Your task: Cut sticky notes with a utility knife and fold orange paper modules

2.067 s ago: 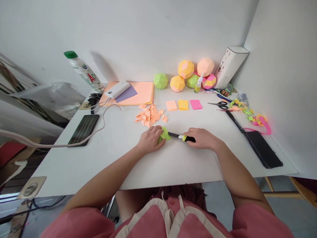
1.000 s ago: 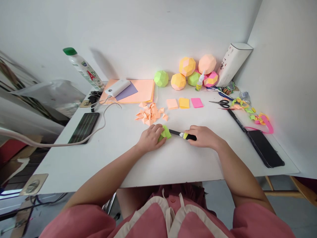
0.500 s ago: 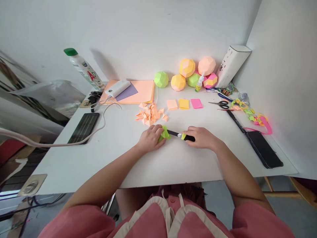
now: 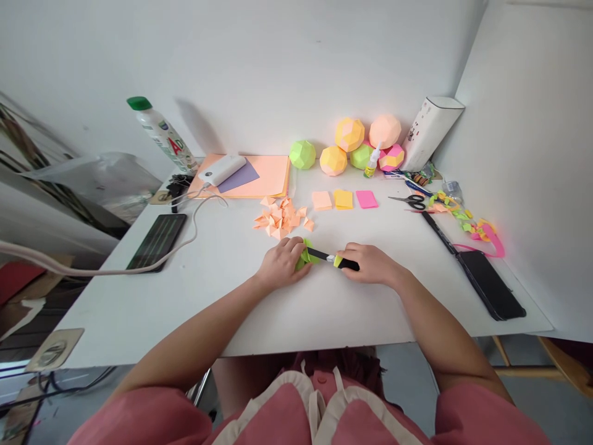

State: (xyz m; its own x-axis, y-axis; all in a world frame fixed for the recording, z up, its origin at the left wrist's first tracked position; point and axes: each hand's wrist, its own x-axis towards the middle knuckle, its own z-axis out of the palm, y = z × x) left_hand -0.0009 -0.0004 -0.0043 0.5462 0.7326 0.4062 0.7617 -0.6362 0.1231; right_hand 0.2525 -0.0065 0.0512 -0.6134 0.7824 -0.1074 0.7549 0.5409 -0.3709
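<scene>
Low over the middle of the white table, my right hand is wrapped round the handle of a utility knife with black and yellow-green grips. Its dark blade points left and reaches the green paper. My left hand pinches that paper, its fingers partly covering it, and presses it on the tabletop. How far the blade lies inside the paper's fold I cannot tell. Just beyond my left hand is a pile of folded peach paper pieces.
Peach, yellow and pink paper stacks lie beyond my hands. Several faceted paper balls and a glue bottle stand by the wall. Scissors and a black phone case are at right, a phone and cable at left.
The knife has shifted slightly left with my right hand, and its blade now overlaps more of the green paper. My left hand keeps its hold; the whole view has tilted slightly.
</scene>
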